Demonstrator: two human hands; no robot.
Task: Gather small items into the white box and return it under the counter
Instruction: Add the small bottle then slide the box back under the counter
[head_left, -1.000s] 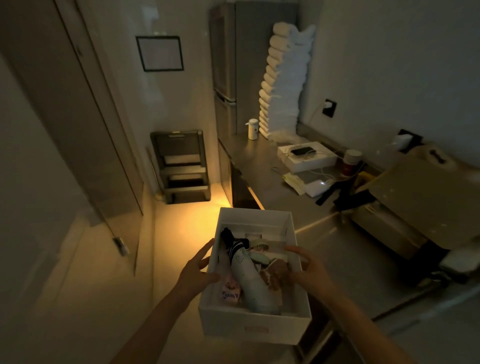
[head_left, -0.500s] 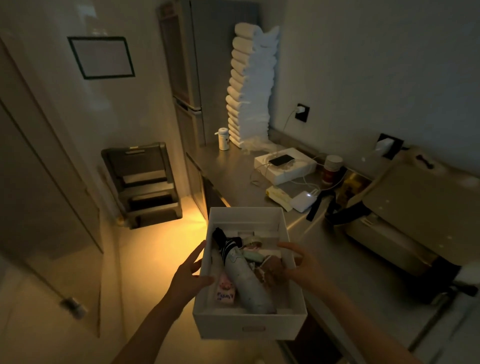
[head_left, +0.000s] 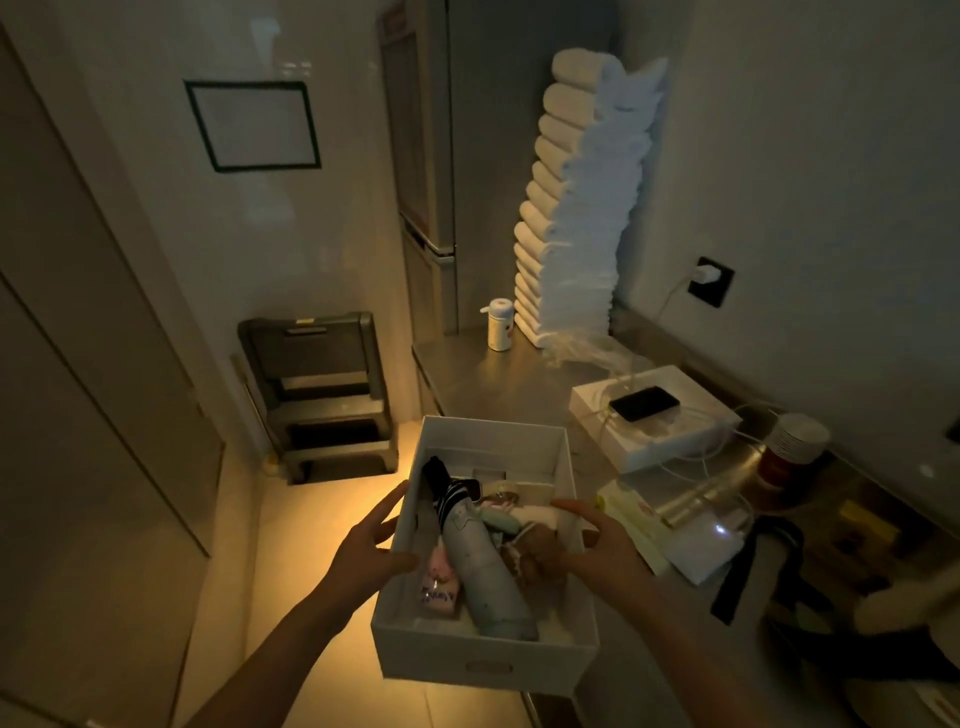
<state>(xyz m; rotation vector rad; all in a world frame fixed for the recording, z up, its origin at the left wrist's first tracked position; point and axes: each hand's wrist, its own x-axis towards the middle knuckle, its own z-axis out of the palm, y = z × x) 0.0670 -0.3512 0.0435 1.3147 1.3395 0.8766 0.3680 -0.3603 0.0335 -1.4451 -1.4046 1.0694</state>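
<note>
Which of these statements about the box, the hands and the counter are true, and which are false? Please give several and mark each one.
1. Both hands hold the white box, the left hand on its left wall and the right hand on its right wall. True.
2. The box is empty. False: it holds a folded umbrella and several small items.
3. A black phone lies on a flat white box on the counter. True.
4. The stack of folded white towels stands on the floor. False: it stands on the counter, against the wall.
5. The step stool stands on the counter. False: it stands on the floor, left of the counter.
</note>
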